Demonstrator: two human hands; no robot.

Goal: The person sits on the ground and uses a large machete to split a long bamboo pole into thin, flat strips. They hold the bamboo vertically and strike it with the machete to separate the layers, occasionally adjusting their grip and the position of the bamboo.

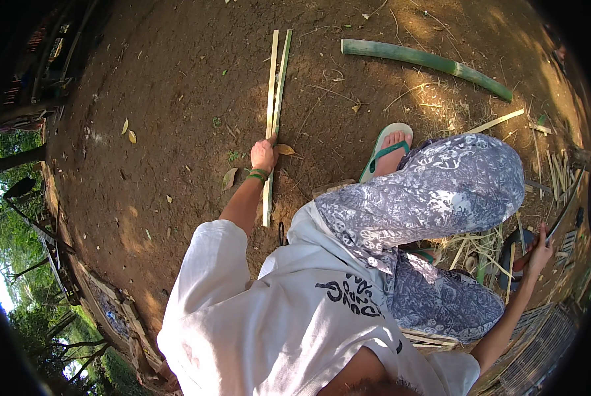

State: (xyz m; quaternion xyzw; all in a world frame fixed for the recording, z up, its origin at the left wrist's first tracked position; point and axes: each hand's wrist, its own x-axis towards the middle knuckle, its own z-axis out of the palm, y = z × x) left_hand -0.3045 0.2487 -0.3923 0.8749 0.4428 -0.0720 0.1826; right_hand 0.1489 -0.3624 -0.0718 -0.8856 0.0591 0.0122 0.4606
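Down at the centre of the frame, the left hand (263,154) is curled around a pair of split bamboo strips (275,99), gripping them near their lower third. The strips lie side by side on the bare dirt ground (176,86), running from the hand up toward the top middle of the frame, with a shorter tail reaching back toward the person's body. A green band circles that wrist. Over at the right edge, the right hand (539,247) is closed on the handle of a long curved blade (566,208), which points up along the rim. Between the two hands rises a bent knee in patterned grey trousers (440,191), and above it a foot in a green flip-flop (386,150) rests on the ground. A thick green bamboo pole (427,63) lies at the upper right, well apart from the strips. Bamboo shavings (480,247) are heaped near the right hand.
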